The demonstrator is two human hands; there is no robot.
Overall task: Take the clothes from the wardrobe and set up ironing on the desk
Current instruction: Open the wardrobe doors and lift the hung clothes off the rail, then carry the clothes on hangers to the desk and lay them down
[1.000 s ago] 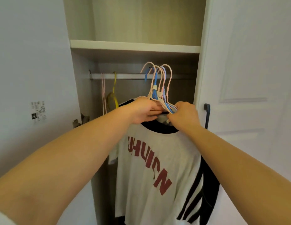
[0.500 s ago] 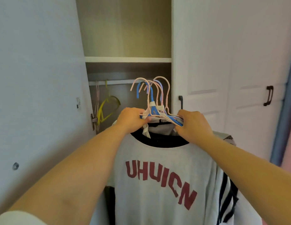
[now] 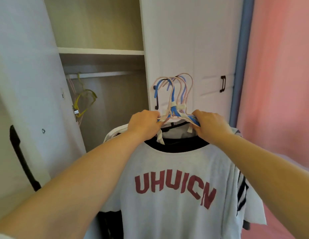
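I hold a bundle of pink and blue hangers (image 3: 174, 99) with clothes on them, out in front of the wardrobe. My left hand (image 3: 144, 124) grips the left shoulders of the hangers and my right hand (image 3: 209, 126) grips the right shoulders. The front garment is a white T-shirt (image 3: 176, 187) with a black collar and red letters. More clothes hang behind it, among them a black-and-white striped one (image 3: 241, 190) at the right. The hooks are free of the wardrobe rail (image 3: 102, 75).
The open wardrobe door (image 3: 29, 94) stands at the left with a black handle. A yellow hanger (image 3: 84, 100) and a pink one stay on the rail at the left end. The closed white doors (image 3: 190, 49) are behind the hangers. A pink curtain (image 3: 279, 83) hangs at the right.
The bundle of hangers and clothes has come off the rail and out of the wardrobe, moving right and towards me. My view has swung right, showing the closed doors and the curtain.
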